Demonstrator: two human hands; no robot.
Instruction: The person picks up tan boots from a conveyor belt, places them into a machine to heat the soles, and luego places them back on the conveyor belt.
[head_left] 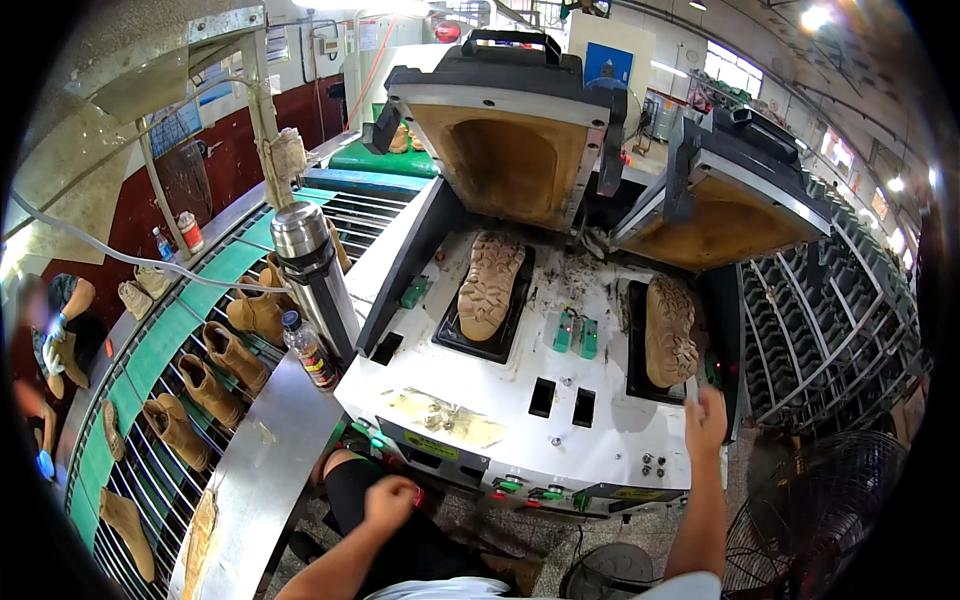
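Note:
Two tan boots stand sole up on a white two-station press [500, 395]. The left boot sole [490, 287] rests on a black pad below a raised lid [500, 165]. Under the second raised lid [725, 215] lies the right boot sole [670, 332]. My right hand [706, 425] is just in front of that sole's near end, fingers curled; whether it touches the boot or pinches something small I cannot tell. Low before the press, above my thigh, my left hand [390, 503] is closed in a fist, and its inside is hidden.
Left of me, a roller conveyor [150, 375] carries several tan boots [210, 390]. A steel flask [315, 270] and a drink bottle [308, 348] stand by a metal side table [270, 440]. A fan [815, 510] and metal rack [820, 330] are at right. Another person [65, 330] works far left.

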